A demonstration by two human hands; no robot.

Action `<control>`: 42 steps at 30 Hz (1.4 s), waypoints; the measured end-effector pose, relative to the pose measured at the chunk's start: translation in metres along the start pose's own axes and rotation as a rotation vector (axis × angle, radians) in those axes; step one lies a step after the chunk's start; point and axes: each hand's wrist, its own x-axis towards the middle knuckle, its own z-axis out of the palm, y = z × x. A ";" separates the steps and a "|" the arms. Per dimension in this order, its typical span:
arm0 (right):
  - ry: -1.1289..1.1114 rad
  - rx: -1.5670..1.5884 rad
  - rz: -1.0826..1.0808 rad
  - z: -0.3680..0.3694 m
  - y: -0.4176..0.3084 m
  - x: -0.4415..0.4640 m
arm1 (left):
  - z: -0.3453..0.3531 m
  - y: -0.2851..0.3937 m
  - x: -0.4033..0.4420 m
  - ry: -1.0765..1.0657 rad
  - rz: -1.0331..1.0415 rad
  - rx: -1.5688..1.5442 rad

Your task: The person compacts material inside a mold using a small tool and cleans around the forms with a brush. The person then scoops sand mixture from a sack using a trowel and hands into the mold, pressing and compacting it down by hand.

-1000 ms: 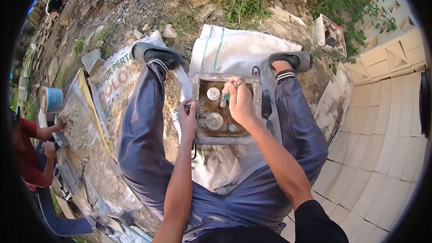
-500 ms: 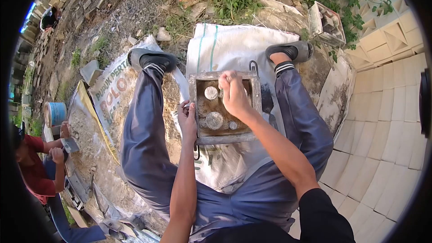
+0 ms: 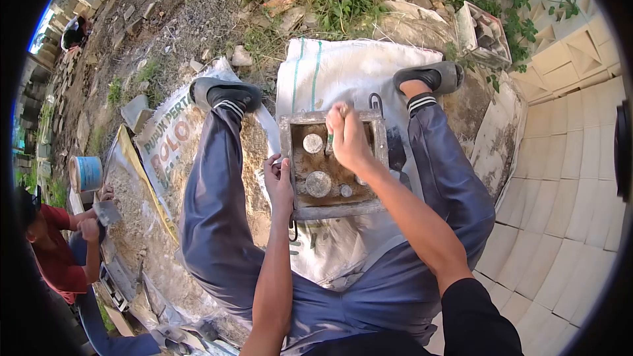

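Between my legs lies a square, box-like mould (image 3: 339, 211) with a grey, dusty frame. Inside it stand round pale plugs, among them a large disc (image 3: 318, 184), another disc (image 3: 312, 143) and a small one (image 3: 346, 190). My left hand (image 3: 279, 186) grips the mould's left side, with its thumb against the rim. Over the upper right of the mould, my right hand (image 3: 349, 138) is closed in a fist. Something narrow shows beneath that fist, but its kind is hidden. The fist and forearm cover part of the mould's inside.
A white woven sack (image 3: 343, 69) lies under the mould. At left a person in a red shirt (image 3: 62, 247) holds a flat-bladed tool (image 3: 107, 213) near a blue-and-white bucket (image 3: 86, 173). Stacked pale blocks (image 3: 550, 184) line the right side. A rubble-filled concrete block (image 3: 484, 36) stands upper right.
The whole view has shifted slightly, so the mould and legs appear a little lower and to the right. My right fist stays over the mould; my left hand keeps its hold.
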 end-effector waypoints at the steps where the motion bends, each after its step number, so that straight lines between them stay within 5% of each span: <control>1: -0.103 0.012 0.127 -0.009 -0.018 0.012 | -0.004 -0.002 -0.002 -0.012 -0.029 0.022; 2: -0.095 0.017 0.136 -0.009 -0.029 0.009 | -0.004 -0.002 0.000 -0.018 -0.032 0.033; 4: 0.290 0.245 -0.041 -0.006 -0.042 -0.002 | -0.002 -0.004 -0.002 0.003 0.018 -0.030; 9: -0.048 -0.027 -0.020 -0.005 -0.020 0.002 | -0.004 -0.003 -0.001 -0.019 -0.007 0.028; 11: 0.310 0.271 -0.045 -0.006 -0.032 0.000 | 0.000 0.001 -0.003 0.014 -0.011 0.002; 12: 0.225 0.371 -0.039 0.006 0.005 -0.017 | -0.004 -0.001 -0.006 0.014 -0.025 0.006; 15: -0.059 -0.003 -0.027 -0.006 0.000 0.005 | 0.001 0.002 -0.002 -0.006 0.004 0.032; 19: 0.165 0.217 0.147 -0.006 -0.017 -0.003 | -0.001 -0.003 0.002 -0.006 -0.003 -0.011; 23: 0.070 -0.120 -0.231 0.004 0.002 -0.006 | -0.003 0.000 -0.002 -0.026 -0.033 0.004; 26: 0.214 0.351 0.121 -0.005 -0.034 -0.010 | -0.004 -0.003 0.000 -0.010 -0.014 0.009; 29: 0.025 0.128 0.027 0.013 0.017 -0.034 | -0.003 0.002 -0.002 -0.018 -0.027 -0.001; 32: 0.121 0.050 -0.002 0.001 -0.012 -0.004 | -0.004 -0.003 -0.001 -0.025 -0.033 -0.038; 35: 0.222 0.411 0.145 0.002 -0.018 -0.020 | -0.001 0.007 -0.004 -0.016 -0.029 0.000; 39: -0.021 -0.084 -0.054 0.000 -0.009 -0.007 | -0.002 -0.002 0.000 -0.015 -0.024 -0.028; 42: 0.357 0.249 -0.093 -0.002 -0.036 -0.002 | -0.002 0.000 -0.002 -0.002 -0.019 -0.047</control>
